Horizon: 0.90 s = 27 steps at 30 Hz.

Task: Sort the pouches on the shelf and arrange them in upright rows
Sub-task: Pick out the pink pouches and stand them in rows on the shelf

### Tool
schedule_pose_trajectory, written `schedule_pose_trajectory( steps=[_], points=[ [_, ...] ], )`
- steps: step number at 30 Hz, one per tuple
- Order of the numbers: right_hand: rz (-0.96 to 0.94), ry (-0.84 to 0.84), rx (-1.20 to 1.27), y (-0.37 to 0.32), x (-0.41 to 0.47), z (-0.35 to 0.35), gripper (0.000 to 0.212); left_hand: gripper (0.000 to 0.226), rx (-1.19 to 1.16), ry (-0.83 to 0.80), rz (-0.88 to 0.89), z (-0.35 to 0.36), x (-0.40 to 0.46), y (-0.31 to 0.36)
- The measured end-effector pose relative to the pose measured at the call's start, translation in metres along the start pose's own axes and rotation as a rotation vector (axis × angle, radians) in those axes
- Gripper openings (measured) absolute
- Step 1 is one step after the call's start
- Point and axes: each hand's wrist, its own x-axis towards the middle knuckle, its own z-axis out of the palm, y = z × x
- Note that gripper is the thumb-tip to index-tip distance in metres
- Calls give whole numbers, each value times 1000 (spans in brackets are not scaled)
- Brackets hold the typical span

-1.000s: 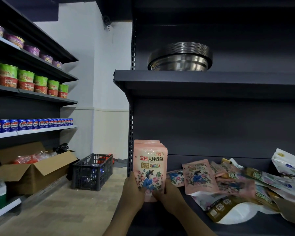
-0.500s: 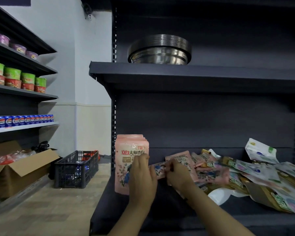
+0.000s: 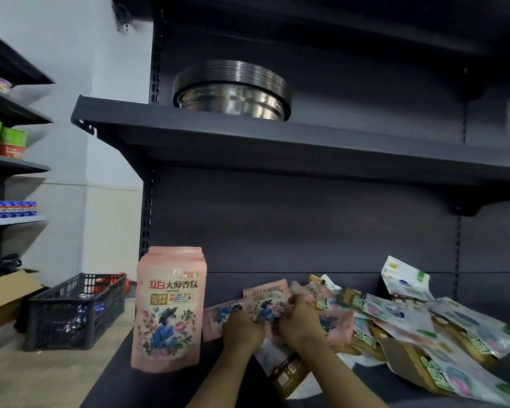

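Observation:
A row of pink floral pouches [image 3: 168, 310] stands upright at the left end of the dark shelf [image 3: 115, 375], untouched by either hand. To its right lies a loose heap of pouches [image 3: 418, 334], pink, gold, and white with green. My left hand [image 3: 242, 329] and my right hand [image 3: 299, 326] are both on a pink pouch [image 3: 267, 304] at the heap's left edge, fingers curled on it. Another pink pouch [image 3: 217, 315] lies flat just left of my left hand.
A stack of steel bowls [image 3: 233, 89] sits on the shelf above. A black plastic crate [image 3: 74, 310] and a cardboard box [image 3: 3, 298] stand on the floor to the left. Left wall shelves carry green cups [image 3: 6, 139] and blue cans [image 3: 9, 209].
Both hands let go of the upright pink stack, which now stands alone. They moved right to the heap and took hold of a loose pink pouch. The camera swung right.

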Motion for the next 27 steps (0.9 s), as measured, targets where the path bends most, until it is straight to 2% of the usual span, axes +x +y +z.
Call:
schedule_pose_trajectory(
  steps=[4,6,10,13,17,20,23,27],
  points=[
    [62,-14,96,4,5,-2,38,46,-317,-107,-212,-1,8,7],
    [86,-22,165,5,4,-6,33,45,-475,-183,-250,-2,10,9],
    [101,16,299,5,2,-11,34,18,-485,-206,-47,-6,-7,18],
    [98,9,590,2,-4,-18,42,22,-454,-172,159,-14,-24,26],
    [47,-171,899,-6,-20,-36,40,21,-509,-169,354,-29,-41,35],
    [-57,-312,871,-14,-33,-44,36,28,-465,-112,425,-47,-52,36],
    [-94,-364,720,-24,-49,-44,44,31,-297,-88,472,-73,-64,25],
    [-132,-440,580,-39,-74,-26,21,35,-148,-100,459,-113,-76,-5]
  ],
)
